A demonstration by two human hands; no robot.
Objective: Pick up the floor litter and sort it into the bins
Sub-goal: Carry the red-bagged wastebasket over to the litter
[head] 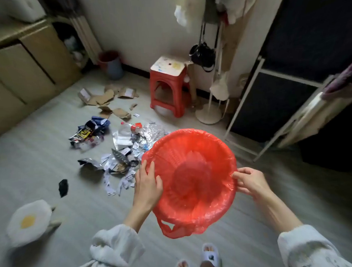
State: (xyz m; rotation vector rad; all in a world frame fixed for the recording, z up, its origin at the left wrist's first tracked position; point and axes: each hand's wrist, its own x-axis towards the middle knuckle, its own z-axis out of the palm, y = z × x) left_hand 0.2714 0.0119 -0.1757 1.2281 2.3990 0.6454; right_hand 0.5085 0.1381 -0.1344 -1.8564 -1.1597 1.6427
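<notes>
A person holds a red bin [192,172] lined with a red plastic bag [178,231] above the floor [42,168]. The left hand [148,184] has its grip curled over the bin's left rim; the right hand [250,181] pinches the bag-covered right rim. Litter lies on the floor beyond the bin: torn cardboard [108,97] farthest off, wrappers [89,134], clear plastic [135,134] and paper scraps [116,175] nearer. A red stool [169,85] stands by the wall, and another bin [111,64] sits in the far corner.
</notes>
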